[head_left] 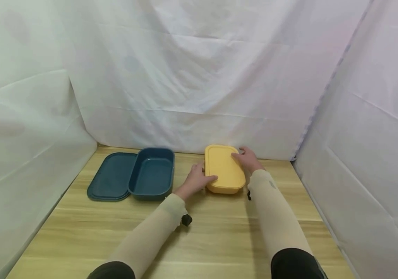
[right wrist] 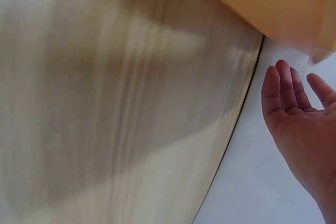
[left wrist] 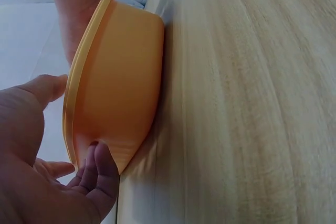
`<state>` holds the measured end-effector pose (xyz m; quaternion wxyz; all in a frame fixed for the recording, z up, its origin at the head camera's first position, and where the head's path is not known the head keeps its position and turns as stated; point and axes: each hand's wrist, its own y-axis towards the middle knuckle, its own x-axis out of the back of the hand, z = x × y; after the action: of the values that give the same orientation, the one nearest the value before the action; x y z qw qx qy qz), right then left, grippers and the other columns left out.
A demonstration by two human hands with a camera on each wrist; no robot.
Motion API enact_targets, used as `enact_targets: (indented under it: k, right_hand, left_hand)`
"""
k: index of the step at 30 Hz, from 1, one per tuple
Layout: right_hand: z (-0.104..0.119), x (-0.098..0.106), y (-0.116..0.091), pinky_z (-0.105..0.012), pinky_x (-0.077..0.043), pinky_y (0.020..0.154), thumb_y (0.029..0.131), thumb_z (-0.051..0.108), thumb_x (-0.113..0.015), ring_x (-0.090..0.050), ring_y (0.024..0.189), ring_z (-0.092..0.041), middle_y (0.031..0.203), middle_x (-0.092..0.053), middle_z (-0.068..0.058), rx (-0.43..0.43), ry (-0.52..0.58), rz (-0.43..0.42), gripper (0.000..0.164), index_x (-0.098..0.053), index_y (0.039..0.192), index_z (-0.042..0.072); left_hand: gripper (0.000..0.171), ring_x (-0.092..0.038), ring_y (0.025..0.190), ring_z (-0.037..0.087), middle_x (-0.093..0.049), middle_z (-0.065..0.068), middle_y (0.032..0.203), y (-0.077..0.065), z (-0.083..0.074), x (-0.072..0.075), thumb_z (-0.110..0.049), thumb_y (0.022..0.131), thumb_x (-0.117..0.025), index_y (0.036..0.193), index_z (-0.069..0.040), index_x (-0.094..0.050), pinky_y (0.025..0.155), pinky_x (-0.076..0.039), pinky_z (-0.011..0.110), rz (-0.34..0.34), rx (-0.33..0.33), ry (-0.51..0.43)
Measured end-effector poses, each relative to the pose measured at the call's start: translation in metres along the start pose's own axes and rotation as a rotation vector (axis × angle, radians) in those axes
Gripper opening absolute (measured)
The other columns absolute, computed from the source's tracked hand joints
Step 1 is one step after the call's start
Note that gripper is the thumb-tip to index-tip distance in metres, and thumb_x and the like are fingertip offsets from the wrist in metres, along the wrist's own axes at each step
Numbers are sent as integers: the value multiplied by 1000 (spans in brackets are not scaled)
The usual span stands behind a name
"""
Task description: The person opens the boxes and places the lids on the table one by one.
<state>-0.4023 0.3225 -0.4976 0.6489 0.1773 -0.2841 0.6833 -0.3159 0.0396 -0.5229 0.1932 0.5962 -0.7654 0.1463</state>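
A yellow lunch box [head_left: 224,166] with its lid [head_left: 221,164] on sits toward the back of the table, right of centre. My left hand [head_left: 196,179] holds it at the near left side, thumb on the lid. In the left wrist view, the curled fingers [left wrist: 105,166] of that hand lie against the box's side wall. At the far right edge is my right hand [head_left: 249,159], its thumb over the lid's rim. The right wrist view shows that hand's other fingers [right wrist: 286,87] loosely extended, off the box's wall.
Left of the yellow box stands an uncovered dark blue box [head_left: 151,195]. A matching blue lid [head_left: 113,176] lies flat beside it, edge against the box. White cloth [head_left: 192,77] hangs behind the wooden table [head_left: 216,240] and along both sides.
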Motion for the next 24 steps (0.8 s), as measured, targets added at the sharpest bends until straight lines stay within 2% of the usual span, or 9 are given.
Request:
enact_targets:
  k: [2, 5, 9, 13, 19, 24]
  right_hand:
    - [2, -1, 2, -60, -44, 119, 108, 48, -69, -51, 144, -45, 163, -45, -28, -8, 15, 3, 86, -30, 173, 7]
    - [1, -3, 7, -59, -47, 117, 107, 45, -73, -52, 142, -44, 164, -43, -28, -8, 41, 19, 90, -27, 174, 7]
    - [5, -4, 11, -58, -49, 114, 107, 41, -74, -54, 141, -43, 163, -46, -26, -11, 23, 39, 85, -32, 172, 7]
    - [15, -2, 8, -60, -49, 114, 108, 35, -72, -57, 138, -45, 158, -52, -27, 21, -37, 54, 73, -43, 166, 1]
    - [26, -2, 1, -58, -51, 112, 111, 30, -69, -60, 132, -42, 156, -55, -27, -13, -69, 82, 67, -44, 165, -2]
    - [32, -3, -1, -57, -51, 112, 112, 29, -69, -59, 135, -41, 160, -51, -27, -61, -43, 77, 71, -38, 169, -1]
  left_hand:
    - [99, -62, 121, 31, -51, 22, 144, 2, 1, -1, -43, 97, -87, 172, -7, -34, 101, -56, 47, 1, -5, -11]
    - [102, -69, 112, 27, -61, 21, 138, 4, 4, -2, -34, 96, -89, 173, -3, -30, 92, -60, 42, 6, -13, -74]
    - [105, -75, 90, 22, -72, 20, 120, 2, 2, -3, -18, 96, -89, 176, -5, -21, 74, -61, 36, 54, 36, -283]
    - [108, -74, 77, 21, -74, 18, 113, 0, 0, -4, -8, 97, -86, 179, -13, -15, 67, -59, 35, 75, 106, -450]
    - [109, -70, 66, 19, -75, 19, 114, 2, 3, -9, -4, 98, -83, 180, -18, -12, 63, -59, 33, 92, 145, -546]
    - [108, -68, 66, 18, -74, 19, 116, 2, 4, -13, -3, 98, -82, 180, -17, -13, 63, -60, 31, 69, 168, -569]
